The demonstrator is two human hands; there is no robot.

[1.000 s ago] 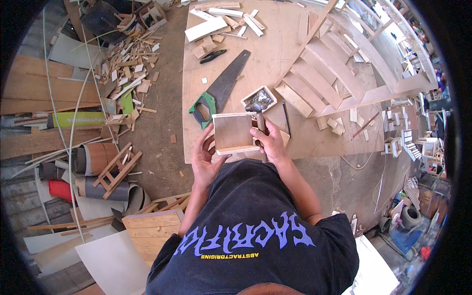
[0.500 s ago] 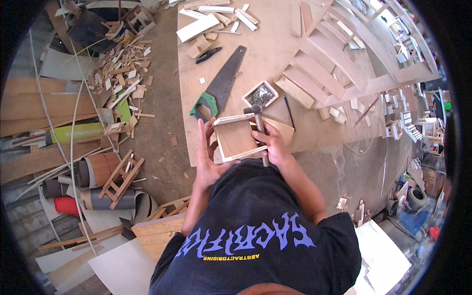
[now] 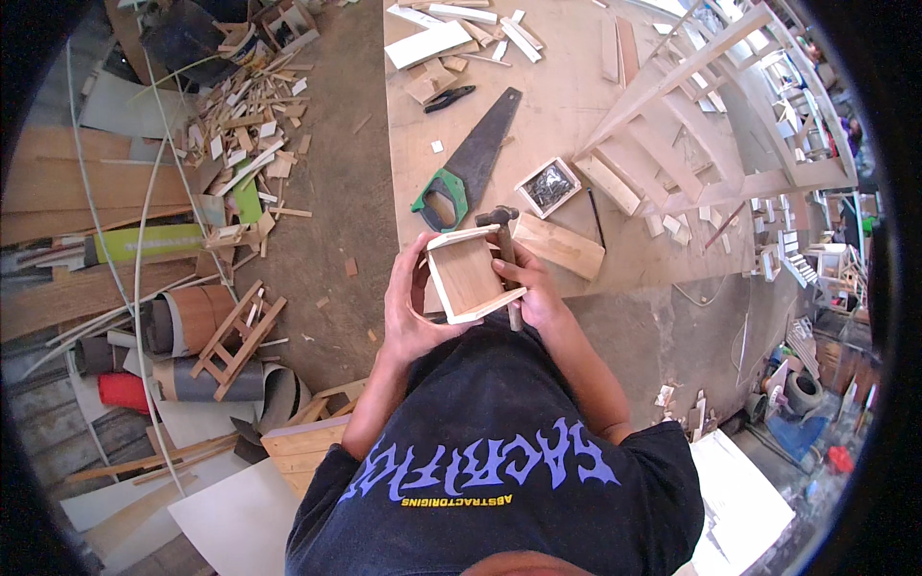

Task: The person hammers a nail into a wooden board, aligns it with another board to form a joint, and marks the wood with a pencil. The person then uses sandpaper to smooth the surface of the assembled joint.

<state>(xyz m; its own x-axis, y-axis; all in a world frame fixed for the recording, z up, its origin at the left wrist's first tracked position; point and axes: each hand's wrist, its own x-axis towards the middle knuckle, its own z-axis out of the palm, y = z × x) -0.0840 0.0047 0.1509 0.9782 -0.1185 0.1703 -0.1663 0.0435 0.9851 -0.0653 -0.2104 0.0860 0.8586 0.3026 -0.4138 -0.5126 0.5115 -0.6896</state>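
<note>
In front of my chest I hold a small, shallow wooden box [image 3: 465, 276] with raised light rims, its inside facing up. My left hand [image 3: 405, 305] is closed around the box's left side, thumb along the near edge. My right hand [image 3: 540, 291] grips a hammer [image 3: 510, 252] by its handle and also steadies the box's right side. The hammer head points away from me, beside the far right corner of the box. Beyond the box, a wood block [image 3: 559, 247] lies at the table's near edge.
On the table [image 3: 423, 173] lie a green-handled handsaw [image 3: 482, 144], a small box of dark nails or screws [image 3: 550, 186], a thin black rod [image 3: 596, 217], a black clamp-like tool [image 3: 448, 99] and white offcuts [image 3: 427, 45]. A slatted wooden frame [image 3: 672, 144] stands right. Scraps [image 3: 259, 134] cover the left floor.
My left hand's fingers have come in from upright and spread to curl around the box's left side. The box has tilted slightly. The whole view has shifted, moving the table rightward in the picture.
</note>
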